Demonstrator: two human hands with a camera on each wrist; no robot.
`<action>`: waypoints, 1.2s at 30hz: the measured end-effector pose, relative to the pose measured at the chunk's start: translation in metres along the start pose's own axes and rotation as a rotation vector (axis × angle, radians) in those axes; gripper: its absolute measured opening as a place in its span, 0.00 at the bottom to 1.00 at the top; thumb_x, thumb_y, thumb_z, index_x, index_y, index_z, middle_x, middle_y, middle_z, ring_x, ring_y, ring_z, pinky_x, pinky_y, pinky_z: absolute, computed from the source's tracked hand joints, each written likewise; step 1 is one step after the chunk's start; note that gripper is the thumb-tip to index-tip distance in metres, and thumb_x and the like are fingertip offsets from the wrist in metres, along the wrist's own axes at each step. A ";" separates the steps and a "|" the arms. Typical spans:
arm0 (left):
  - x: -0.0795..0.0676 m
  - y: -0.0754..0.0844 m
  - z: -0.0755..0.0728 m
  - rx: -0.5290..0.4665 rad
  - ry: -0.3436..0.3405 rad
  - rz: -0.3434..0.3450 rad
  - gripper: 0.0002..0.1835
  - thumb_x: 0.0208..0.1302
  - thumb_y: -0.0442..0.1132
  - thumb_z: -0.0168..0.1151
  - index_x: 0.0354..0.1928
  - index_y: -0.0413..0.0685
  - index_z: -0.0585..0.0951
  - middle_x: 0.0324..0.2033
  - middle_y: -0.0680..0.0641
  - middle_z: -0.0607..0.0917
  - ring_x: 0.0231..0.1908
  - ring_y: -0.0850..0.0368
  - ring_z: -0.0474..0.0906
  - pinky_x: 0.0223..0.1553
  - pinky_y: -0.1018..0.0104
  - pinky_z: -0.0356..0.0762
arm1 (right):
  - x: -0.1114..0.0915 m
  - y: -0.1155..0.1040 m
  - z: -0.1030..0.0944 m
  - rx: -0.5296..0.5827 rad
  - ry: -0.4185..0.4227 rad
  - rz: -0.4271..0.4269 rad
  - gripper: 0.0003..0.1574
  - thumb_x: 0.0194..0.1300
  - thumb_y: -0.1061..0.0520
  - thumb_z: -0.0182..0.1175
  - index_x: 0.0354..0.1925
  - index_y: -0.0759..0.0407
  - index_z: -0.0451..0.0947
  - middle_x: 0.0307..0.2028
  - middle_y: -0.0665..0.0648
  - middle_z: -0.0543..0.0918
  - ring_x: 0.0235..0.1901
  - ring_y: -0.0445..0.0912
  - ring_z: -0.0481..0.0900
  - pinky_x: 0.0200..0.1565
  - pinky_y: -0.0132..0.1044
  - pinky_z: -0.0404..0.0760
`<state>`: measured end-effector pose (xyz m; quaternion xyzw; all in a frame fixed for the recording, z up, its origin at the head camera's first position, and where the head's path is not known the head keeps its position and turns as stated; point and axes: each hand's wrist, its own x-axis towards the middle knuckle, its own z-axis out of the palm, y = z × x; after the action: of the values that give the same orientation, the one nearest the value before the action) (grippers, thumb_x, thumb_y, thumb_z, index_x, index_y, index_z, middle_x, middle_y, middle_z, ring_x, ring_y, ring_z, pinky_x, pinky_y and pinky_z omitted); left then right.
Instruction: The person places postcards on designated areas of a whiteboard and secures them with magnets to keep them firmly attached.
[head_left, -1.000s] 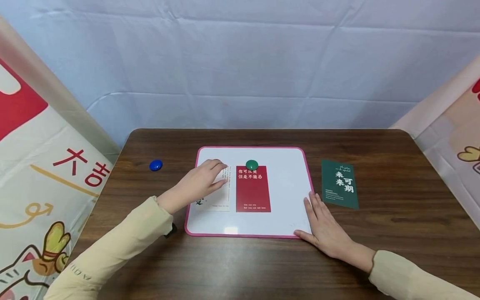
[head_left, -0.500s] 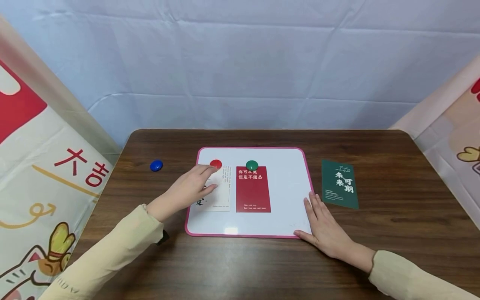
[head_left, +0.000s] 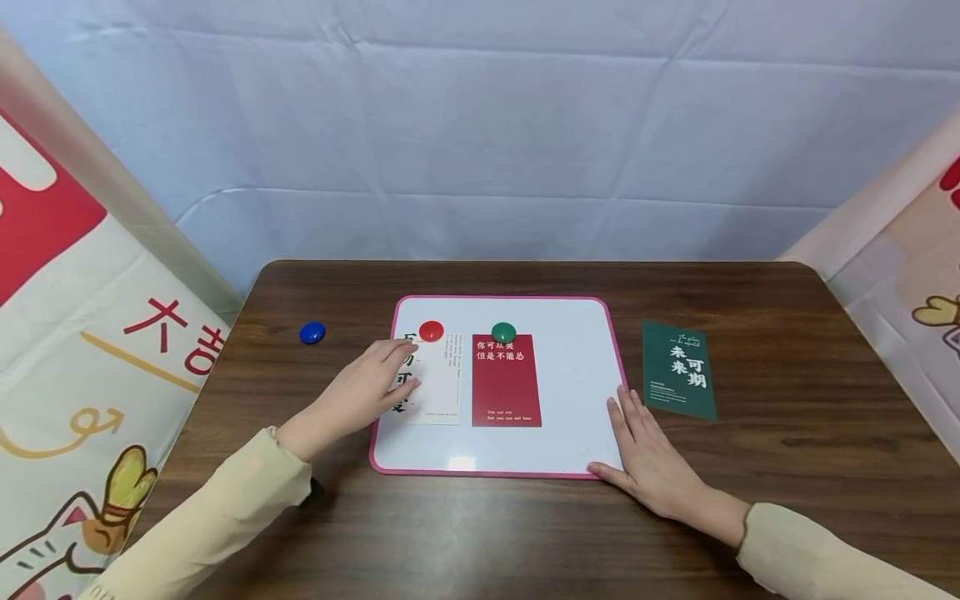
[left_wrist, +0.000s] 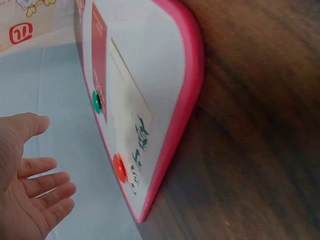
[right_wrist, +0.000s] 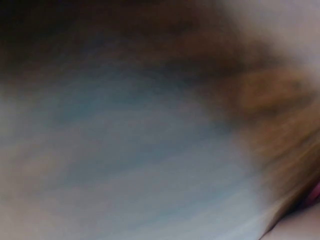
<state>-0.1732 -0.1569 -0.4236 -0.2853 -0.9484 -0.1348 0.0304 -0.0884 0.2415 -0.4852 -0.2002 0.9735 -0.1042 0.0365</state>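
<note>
A whiteboard point(head_left: 577, 375) with a pink rim lies on the table. On its left part a white card point(head_left: 441, 392) with dark characters has a red round magnet point(head_left: 431, 331) at its top edge. Beside it, a green magnet point(head_left: 503, 332) sits over the top of a red card point(head_left: 506, 387). My left hand point(head_left: 348, 396), holding nothing, overlaps the white card's left side in the head view. The left wrist view has that hand point(left_wrist: 37, 185) raised off the board, fingers relaxed. My right hand point(head_left: 648, 467) rests on the board's lower right edge, fingers extended.
Left of the board, a blue magnet point(head_left: 312, 332) lies on the wooden table point(head_left: 480, 533). A dark green card point(head_left: 679, 371) with white characters is on the right. A pale cloth point(head_left: 480, 142) hangs behind the table. The right wrist view is blurred.
My left hand has drawn back to the left from the white card's top, exposing the red magnet and more of the card's characters. My right hand has stayed in place.
</note>
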 end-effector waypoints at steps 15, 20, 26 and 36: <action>-0.016 -0.005 0.010 -0.015 -0.022 -0.039 0.31 0.56 0.48 0.64 0.57 0.36 0.70 0.55 0.39 0.73 0.56 0.47 0.68 0.55 0.53 0.68 | -0.001 0.001 0.000 -0.005 0.004 -0.004 0.58 0.59 0.31 0.50 0.69 0.69 0.42 0.69 0.68 0.41 0.68 0.60 0.38 0.64 0.33 0.25; -0.022 -0.007 0.013 -0.019 -0.046 -0.051 0.33 0.55 0.49 0.64 0.57 0.35 0.70 0.55 0.38 0.73 0.56 0.46 0.68 0.55 0.53 0.68 | 0.000 0.001 0.000 -0.003 0.002 -0.001 0.58 0.59 0.31 0.50 0.69 0.68 0.41 0.69 0.68 0.41 0.68 0.60 0.38 0.64 0.33 0.25; -0.027 -0.010 0.021 -0.009 -0.082 -0.053 0.35 0.56 0.50 0.63 0.59 0.34 0.68 0.56 0.37 0.71 0.57 0.45 0.67 0.56 0.53 0.66 | -0.001 0.002 0.000 0.004 -0.006 0.006 0.58 0.59 0.31 0.49 0.69 0.67 0.41 0.69 0.67 0.41 0.68 0.60 0.38 0.64 0.33 0.25; -0.040 -0.011 0.029 -0.047 -0.145 -0.074 0.39 0.57 0.53 0.61 0.63 0.34 0.63 0.62 0.35 0.65 0.62 0.43 0.60 0.59 0.50 0.62 | 0.000 0.001 0.000 -0.002 -0.002 0.008 0.58 0.59 0.30 0.49 0.69 0.67 0.41 0.69 0.67 0.41 0.68 0.60 0.37 0.65 0.35 0.28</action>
<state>-0.1451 -0.1788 -0.4589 -0.2600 -0.9545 -0.1369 -0.0501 -0.0888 0.2421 -0.4857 -0.1966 0.9744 -0.1026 0.0378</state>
